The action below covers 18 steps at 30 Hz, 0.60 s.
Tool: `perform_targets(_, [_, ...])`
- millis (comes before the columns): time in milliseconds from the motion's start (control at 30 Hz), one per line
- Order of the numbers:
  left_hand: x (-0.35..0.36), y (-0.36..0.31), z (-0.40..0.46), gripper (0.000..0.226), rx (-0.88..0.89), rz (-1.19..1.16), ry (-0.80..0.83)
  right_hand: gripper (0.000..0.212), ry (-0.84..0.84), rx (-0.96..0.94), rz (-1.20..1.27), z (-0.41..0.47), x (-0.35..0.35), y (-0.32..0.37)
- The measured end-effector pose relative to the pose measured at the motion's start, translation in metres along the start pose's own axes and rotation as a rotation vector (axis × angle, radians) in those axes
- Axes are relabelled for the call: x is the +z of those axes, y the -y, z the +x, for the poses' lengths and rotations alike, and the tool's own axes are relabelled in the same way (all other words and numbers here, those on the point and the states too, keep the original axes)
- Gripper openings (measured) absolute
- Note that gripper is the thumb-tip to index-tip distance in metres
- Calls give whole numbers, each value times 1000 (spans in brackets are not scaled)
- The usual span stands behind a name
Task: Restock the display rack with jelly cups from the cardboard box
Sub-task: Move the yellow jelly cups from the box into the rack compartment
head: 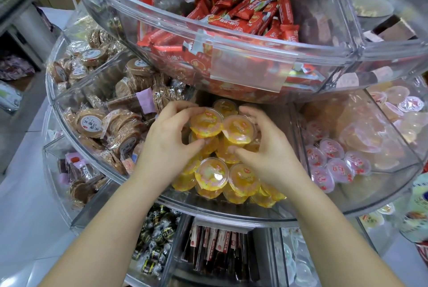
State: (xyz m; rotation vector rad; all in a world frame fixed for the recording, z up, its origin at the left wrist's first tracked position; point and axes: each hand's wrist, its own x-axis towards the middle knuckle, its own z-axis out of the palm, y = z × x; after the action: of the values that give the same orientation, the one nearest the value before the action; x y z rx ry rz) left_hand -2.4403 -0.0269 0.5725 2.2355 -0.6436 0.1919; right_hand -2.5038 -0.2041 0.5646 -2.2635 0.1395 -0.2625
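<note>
Your left hand (168, 134) and right hand (269, 147) are each pinching 1 yellow jelly cup (206, 124) between curled fingers (193, 146), holding both above the yellow pile in the middle compartment of the clear display rack (231, 213). Pink cups (335, 166) are lying in the compartment to the right.

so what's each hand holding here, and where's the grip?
Left hand holds a yellow jelly cup, fingers on its rim and sides. Right hand grips the neighbouring yellow cup likewise.

Head view looks steeply down, close over the display rack (231, 213).
</note>
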Motion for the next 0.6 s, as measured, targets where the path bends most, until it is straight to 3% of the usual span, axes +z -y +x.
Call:
perform_targets(167, [-2,0,0,51,2,0,7,85,61,27,72,-2,2,-4])
perform_targets(267, [-2,1,1,51,4,3,11,78,-35,39,36,-1,8,-6])
perform_targets(600, [0,0,2,52,20,1,4,79,-1,39,65,-1,4,-11])
